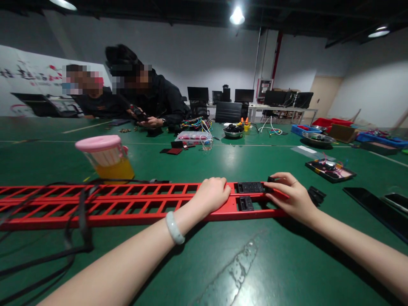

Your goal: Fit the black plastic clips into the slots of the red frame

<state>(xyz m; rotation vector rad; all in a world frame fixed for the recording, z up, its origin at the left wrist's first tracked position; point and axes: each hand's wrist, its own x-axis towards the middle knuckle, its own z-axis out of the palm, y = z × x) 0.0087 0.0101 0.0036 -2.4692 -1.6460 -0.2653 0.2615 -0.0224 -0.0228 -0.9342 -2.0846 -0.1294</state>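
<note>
A long red slotted frame [127, 221] lies across the green table in two rows. My left hand [213, 193] rests on it with the fingers curled over its far edge; what is under them is hidden. My right hand [288, 195] pinches a small black plastic piece [270, 179] at the frame's right end. Beside those fingertips, several black modules [250, 187] sit in the far row. Another black module [245, 203] fills part of the near row. Just right of my right hand lie loose black pieces [316, 194].
A pink-lidded jug [102, 144] of yellow liquid stands behind the frame. Black straps [83, 212] lie over its left part. At right are a tray of parts [330, 170] and a dark flat panel [376, 208]. Across the table, a person [159, 97] handles a dark object.
</note>
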